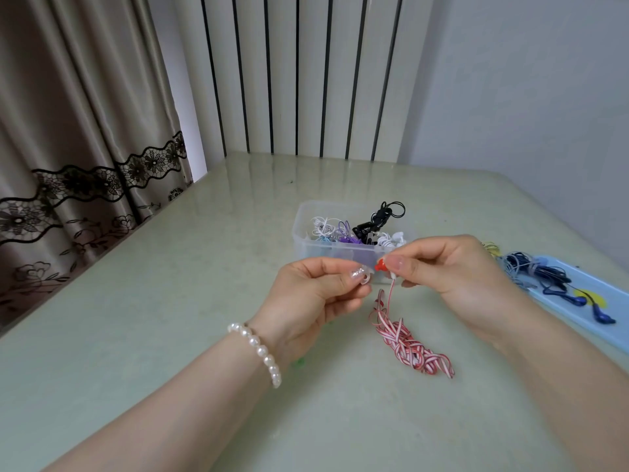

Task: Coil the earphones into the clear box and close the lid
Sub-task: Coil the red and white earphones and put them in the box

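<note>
While both hands pinch near its earbud end, the red-and-white earphone cable (406,338) trails in a loose tangle on the tabletop (170,301).

Cable is flat and striped red and white, bunched in overlapping loops that run toward the near right of the tabletop, below and slightly right of the grips. Right hand (452,267) has thumb and forefinger pressed together on a red earbud (380,265), from which a single strand drops to the tangle. Left hand (313,294) pinches a small pale piece just left of the earbud; I cannot tell what it is. Clear box (333,247) sits open just behind the hands, mid-tabletop, holding white, purple and black coiled earphones. Blue tray (578,315) with dark blue earphones (544,277) lies at the right edge.
</note>
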### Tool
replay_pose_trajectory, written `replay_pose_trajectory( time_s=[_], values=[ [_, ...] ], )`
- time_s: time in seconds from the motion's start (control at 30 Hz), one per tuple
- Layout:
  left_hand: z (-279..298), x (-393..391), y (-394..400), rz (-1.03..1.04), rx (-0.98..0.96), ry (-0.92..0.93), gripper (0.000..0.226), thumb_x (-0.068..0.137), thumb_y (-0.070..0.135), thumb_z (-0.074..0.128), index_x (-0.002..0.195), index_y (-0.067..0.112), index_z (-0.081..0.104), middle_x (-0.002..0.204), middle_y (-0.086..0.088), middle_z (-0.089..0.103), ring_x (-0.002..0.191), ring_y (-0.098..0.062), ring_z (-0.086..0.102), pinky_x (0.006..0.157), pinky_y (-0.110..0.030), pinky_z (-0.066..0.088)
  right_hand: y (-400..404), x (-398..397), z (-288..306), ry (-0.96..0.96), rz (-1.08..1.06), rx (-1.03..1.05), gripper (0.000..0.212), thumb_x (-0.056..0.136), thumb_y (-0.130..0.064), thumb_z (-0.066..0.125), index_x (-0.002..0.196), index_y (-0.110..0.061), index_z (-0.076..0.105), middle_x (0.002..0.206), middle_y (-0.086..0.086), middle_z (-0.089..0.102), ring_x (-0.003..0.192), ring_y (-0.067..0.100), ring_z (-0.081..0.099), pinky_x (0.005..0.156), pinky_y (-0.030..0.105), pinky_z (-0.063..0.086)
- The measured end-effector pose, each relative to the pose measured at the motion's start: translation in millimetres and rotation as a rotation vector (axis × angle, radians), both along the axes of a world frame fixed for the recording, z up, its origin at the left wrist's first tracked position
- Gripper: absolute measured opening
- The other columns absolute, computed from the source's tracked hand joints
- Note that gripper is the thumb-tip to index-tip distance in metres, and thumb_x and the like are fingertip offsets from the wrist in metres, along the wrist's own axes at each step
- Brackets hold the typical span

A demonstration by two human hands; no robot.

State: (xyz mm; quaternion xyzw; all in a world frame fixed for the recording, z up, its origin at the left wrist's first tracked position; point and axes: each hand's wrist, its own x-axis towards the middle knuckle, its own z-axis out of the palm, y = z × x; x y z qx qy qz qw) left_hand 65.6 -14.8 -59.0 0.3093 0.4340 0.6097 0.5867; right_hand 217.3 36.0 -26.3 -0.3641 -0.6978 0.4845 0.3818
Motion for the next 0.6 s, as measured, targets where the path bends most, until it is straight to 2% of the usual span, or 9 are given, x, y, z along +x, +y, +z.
replay_pose_trajectory(
  time_s=[0.1,0.2,0.37,0.6],
  values=[
    [0.4,1.4,-1.4,0.032,0.005,0.025,0.005,0.073,-0.005,0.062,0.072,-0.001,0.065,0.06,-0.009,0.068,0.053,-0.012,0.065,0.051,-0.017,0.054,-0.5,-2.6,-4.1,-0.02,-0.002,-0.005,0.014,0.054,-0.031,0.068,0.059,-0.018,0.072,0.065,0.007,0.065,0.062,0.011,0.052,0.059,0.015,0.045],
    [1.2,2.4,-2.0,0.055,0.006,0.044,0.003,0.073,-0.004,0.063,0.073,-0.002,0.065,0.061,-0.01,0.069,0.053,-0.012,0.066,0.051,-0.017,0.054,-0.6,-3.9,-7.0,-0.055,0.019,0.004,0.013,0.06,-0.029,0.068,0.059,-0.016,0.07,0.055,0.0,0.065,0.057,0.009,0.053,0.056,0.015,0.044],
    [1.4,4.2,-2.5,0.062,0.005,0.071,0.002,0.073,-0.003,0.065,0.073,-0.002,0.066,0.062,-0.01,0.069,0.054,-0.012,0.066,0.053,-0.018,0.054,0.0,-4.1,-7.8,-0.07,0.015,0.041,0.014,0.074,-0.01,0.068,0.06,-0.011,0.068,0.047,-0.003,0.06,0.043,0.004,0.048,0.048,0.009,0.038],
    [2.3,5.1,-3.7,0.049,-0.008,0.076,0.006,0.073,-0.002,0.065,0.068,0.001,0.068,0.061,-0.011,0.069,0.054,-0.013,0.066,0.054,-0.018,0.055,1.0,-4.6,-8.9,-0.11,-0.022,0.107,0.013,0.074,-0.011,0.071,0.061,-0.012,0.069,0.041,-0.007,0.052,0.044,0.003,0.04,0.046,0.011,0.035]
  ],
)
